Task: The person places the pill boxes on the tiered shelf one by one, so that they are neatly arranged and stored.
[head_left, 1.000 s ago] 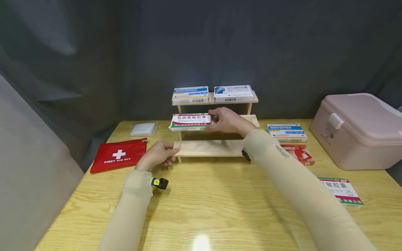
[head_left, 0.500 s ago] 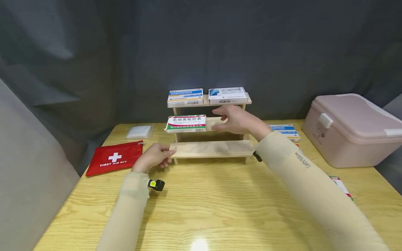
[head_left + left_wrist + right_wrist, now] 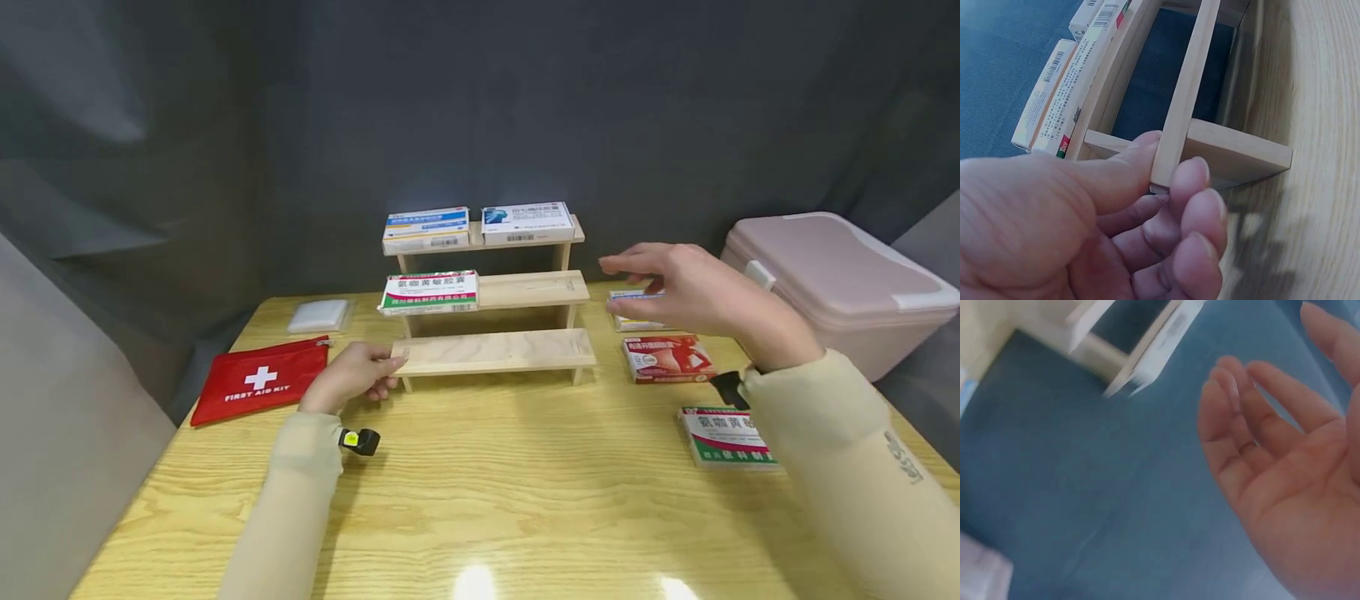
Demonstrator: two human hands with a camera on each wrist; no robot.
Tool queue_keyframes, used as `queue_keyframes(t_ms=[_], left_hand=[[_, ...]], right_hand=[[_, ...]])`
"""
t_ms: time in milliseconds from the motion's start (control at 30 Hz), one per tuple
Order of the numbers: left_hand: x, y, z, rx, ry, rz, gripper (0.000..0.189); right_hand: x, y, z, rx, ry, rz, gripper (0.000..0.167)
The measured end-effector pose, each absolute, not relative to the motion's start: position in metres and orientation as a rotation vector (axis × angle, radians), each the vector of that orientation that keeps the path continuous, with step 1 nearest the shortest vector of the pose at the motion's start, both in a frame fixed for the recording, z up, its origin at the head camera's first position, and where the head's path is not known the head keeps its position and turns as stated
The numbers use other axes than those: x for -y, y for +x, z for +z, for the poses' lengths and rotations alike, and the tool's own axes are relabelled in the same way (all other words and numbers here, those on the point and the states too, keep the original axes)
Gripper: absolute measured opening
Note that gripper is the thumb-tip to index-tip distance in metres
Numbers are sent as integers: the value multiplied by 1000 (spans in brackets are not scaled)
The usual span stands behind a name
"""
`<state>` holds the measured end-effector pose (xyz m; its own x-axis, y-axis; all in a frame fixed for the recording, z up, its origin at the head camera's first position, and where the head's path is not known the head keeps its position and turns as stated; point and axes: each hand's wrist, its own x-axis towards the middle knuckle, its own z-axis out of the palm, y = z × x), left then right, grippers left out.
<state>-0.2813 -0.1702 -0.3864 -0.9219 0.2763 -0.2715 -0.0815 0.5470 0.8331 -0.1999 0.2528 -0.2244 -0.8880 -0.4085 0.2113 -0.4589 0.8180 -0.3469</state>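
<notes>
Head view: the left hand (image 3: pixel 352 375) grips the near end of the lowest board of a pale wooden three-step shelf (image 3: pixel 495 352), probably to keep so light a stand from sliding. On its middle step lies a flat white, green and magenta cardboard medicine box (image 3: pixel 429 293), pushed to one end, which leaves bare board beside it. A blue-and-white carton (image 3: pixel 426 229) and a white carton with a blue picture (image 3: pixel 527 223) share the top step, side by side; all three have their lettering turned to the person, presumably for easy reading. The right hand (image 3: pixel 686 287) holds nothing, thumb and fingers well parted, in front of another blue-and-white carton on the wooden tabletop (image 3: pixel 450 500). A red cardboard box (image 3: pixel 667 358) and a second green-and-magenta box (image 3: pixel 723 437) lie nearby, within easy reach of that side.

Left wrist view: thumb and curled fingers pinch the board's tip, a hold that seems meant to steady.

Right wrist view, blurred: the palm is bare, fingers loosely bent.
</notes>
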Motion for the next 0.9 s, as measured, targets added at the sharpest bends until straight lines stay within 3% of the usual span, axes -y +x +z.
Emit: queue_keyframes(t_ms=[333, 667, 900], left_hand=[[170, -281, -387, -2411, 143, 1321, 29], [172, -281, -386, -2354, 122, 1356, 31], [171, -284, -388, -2343, 104, 1356, 32]], right_hand=[[-342, -172, -277, 3033, 525, 587, 53], [-414, -152, -333, 3239, 462, 512, 70], [-437, -135, -361, 3288, 434, 580, 89]])
